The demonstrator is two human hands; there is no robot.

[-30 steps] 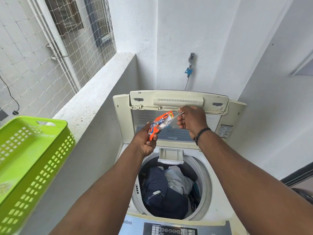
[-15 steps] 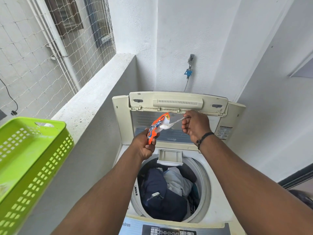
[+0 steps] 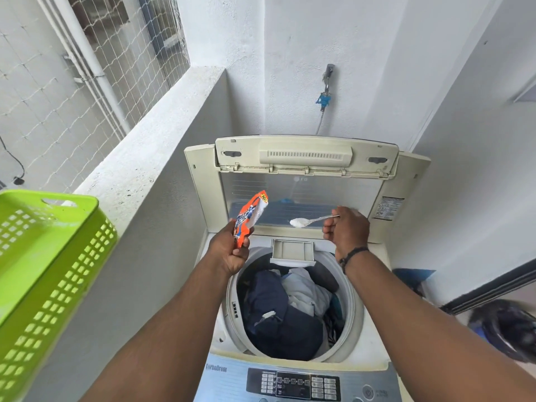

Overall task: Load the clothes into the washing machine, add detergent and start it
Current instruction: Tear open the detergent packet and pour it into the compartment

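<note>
Counted: one washer [image 3: 374, 351], one basket [image 3: 43, 265], one sachet [image 3: 249, 217], one spoon [image 3: 311, 220], two hands [image 3: 232, 253].

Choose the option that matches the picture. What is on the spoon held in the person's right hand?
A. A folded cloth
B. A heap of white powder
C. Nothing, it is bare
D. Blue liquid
B: the spoon in the right hand carries a heap of white powder, held clear of the orange detergent packet that the left hand grips.
</note>
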